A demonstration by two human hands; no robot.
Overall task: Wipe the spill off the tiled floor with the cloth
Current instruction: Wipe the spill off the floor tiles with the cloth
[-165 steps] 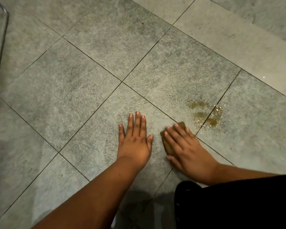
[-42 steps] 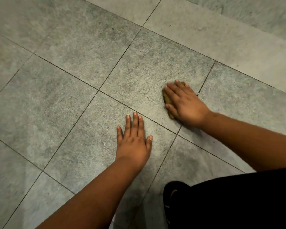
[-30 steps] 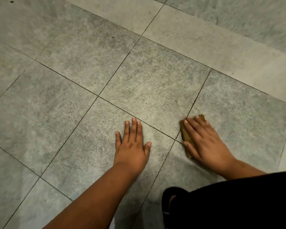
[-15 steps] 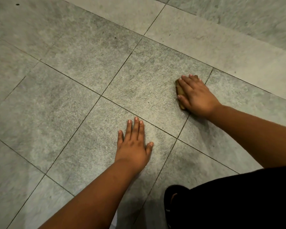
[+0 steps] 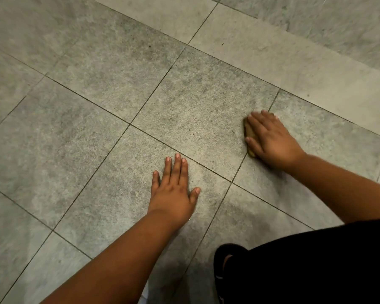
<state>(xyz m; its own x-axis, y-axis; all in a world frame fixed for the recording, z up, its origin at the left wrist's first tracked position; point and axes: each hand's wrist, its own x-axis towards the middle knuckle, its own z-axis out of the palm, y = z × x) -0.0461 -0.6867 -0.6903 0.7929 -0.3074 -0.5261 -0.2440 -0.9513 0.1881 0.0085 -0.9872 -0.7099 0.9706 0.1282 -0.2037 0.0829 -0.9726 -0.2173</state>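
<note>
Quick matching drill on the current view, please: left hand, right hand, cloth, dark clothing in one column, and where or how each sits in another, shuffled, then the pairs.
Things:
1. left hand
2. right hand
3. cloth
4. dark clothing

States:
A. mostly hidden under a palm, brownish edge showing
B. flat on bare tile, fingers straight
C. fills the lower right corner
D. pressing down on the cloth beside a grout line

Pairs: 1-B, 2-D, 3-A, 4-C

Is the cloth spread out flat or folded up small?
Folded small, it seems: the cloth shows only as a narrow brown edge under the right hand, whose straight fingers cover nearly all of it.
</note>
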